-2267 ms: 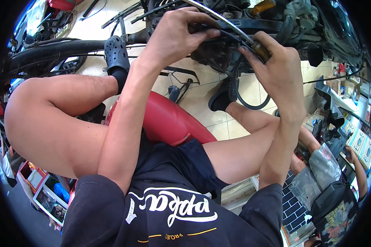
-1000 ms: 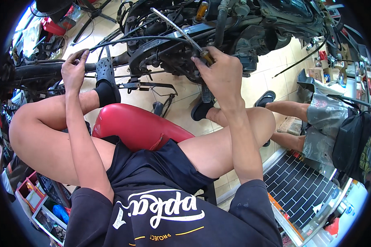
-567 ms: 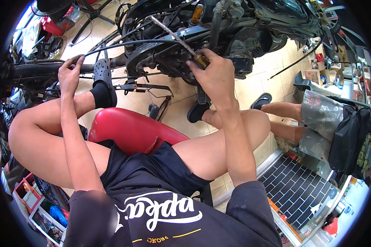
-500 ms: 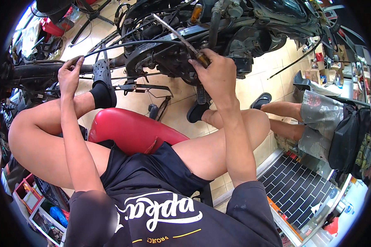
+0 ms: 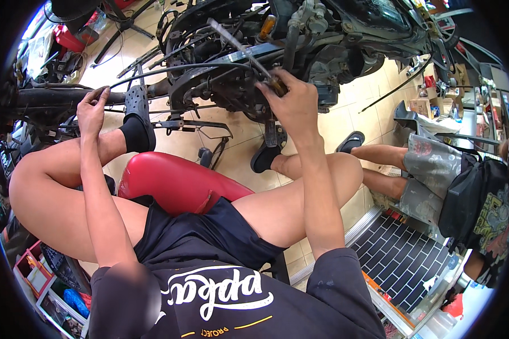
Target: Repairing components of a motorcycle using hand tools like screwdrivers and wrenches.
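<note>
My left hand (image 5: 90, 116) is closed in a pinch on one end of a black cable (image 5: 181, 67). From there the cable arcs rightward to my right hand (image 5: 293, 101), where its other part runs behind the screwdriver; whether these fingers touch it cannot be told. Wrapped in my right hand is a screwdriver (image 5: 277, 85) with an amber-brown handle, its long metal shaft pointing up and left, slightly blurred. Both hands are in front of a stripped motorcycle frame (image 5: 209, 65) with exposed dark parts.
A red padded seat (image 5: 178, 181) lies between my legs. Another person's legs (image 5: 382, 155) and black bag (image 5: 475, 195) are at right. Boxes and parts (image 5: 435, 104) stand beyond them. A drawer unit (image 5: 56, 294) is at lower left; a dark tiled panel (image 5: 401, 260) at lower right.
The view has shifted slightly. My hands keep their holds on the cable and the screwdriver, whose shaft is now blurred. The person at right leans further into view.
</note>
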`<state>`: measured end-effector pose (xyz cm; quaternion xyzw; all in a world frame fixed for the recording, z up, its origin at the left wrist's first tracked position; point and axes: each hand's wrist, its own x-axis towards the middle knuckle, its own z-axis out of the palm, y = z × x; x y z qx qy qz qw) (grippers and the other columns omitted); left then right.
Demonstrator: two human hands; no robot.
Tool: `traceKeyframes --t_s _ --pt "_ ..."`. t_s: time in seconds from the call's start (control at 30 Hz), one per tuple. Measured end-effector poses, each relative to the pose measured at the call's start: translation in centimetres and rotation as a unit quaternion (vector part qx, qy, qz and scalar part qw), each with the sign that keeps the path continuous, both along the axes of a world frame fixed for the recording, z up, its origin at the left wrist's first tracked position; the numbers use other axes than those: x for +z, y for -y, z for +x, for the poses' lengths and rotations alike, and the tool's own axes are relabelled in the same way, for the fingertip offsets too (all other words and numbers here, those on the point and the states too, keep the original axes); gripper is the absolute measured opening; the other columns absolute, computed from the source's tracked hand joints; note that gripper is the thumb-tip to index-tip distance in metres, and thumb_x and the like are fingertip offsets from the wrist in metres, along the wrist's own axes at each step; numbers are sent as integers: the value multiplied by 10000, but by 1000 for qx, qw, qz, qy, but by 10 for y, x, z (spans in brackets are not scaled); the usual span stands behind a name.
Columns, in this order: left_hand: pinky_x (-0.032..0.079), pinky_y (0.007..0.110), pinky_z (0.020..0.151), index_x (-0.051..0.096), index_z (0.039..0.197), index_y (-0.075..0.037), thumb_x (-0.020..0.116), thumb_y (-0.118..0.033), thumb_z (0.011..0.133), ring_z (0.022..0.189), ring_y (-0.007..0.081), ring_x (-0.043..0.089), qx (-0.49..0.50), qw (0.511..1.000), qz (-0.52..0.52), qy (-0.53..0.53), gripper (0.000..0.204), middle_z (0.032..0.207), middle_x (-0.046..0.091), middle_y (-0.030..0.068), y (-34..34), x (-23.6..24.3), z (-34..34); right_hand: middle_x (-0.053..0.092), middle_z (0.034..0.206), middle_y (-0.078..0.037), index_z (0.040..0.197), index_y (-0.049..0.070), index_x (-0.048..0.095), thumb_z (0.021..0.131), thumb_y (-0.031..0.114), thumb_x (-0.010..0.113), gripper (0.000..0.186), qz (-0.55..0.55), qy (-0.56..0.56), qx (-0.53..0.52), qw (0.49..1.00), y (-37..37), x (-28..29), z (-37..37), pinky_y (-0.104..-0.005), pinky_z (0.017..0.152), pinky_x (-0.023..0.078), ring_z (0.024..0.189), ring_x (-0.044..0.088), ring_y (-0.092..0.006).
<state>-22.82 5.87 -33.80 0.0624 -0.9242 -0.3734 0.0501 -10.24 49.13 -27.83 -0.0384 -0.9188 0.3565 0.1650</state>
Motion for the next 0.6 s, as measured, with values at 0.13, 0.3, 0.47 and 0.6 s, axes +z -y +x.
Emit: traceKeyframes --t_s 0.13,0.3,0.47,0.6 --pt "386 215 595 742 1084 -49 745 -303 883 633 59 445 -3 1000 1 0 325 771 663 -15 1 -3 0 698 800 -127 948 55 684 791 174 778 218 105 -74 12 992 -11 -13 -2 -354 574 513 701 684 -307" --pt "431 231 635 742 1081 -46 744 -318 882 659 75 513 6 1000 2 -30 337 807 699 13 8 -14 4 701 840 -111 968 74 669 802 172 770 217 122 -93 -16 988 -10 -31 0 -363 574 518 721 682 -312" --pt "472 248 708 741 1087 -56 745 -332 880 712 107 587 41 997 8 -58 345 850 725 41 29 -23 0 685 774 -107 958 71 654 832 188 768 206 122 -155 -49 979 4 -34 -7 -352 552 501 656 666 -298" --pt "492 251 777 739 1090 -46 732 -300 896 857 110 649 95 990 62 -83 320 943 740 65 39 -22 -1 679 728 -114 918 67 627 859 175 751 175 32 -201 -124 971 10 -9 -15 -343 535 494 625 668 -305"
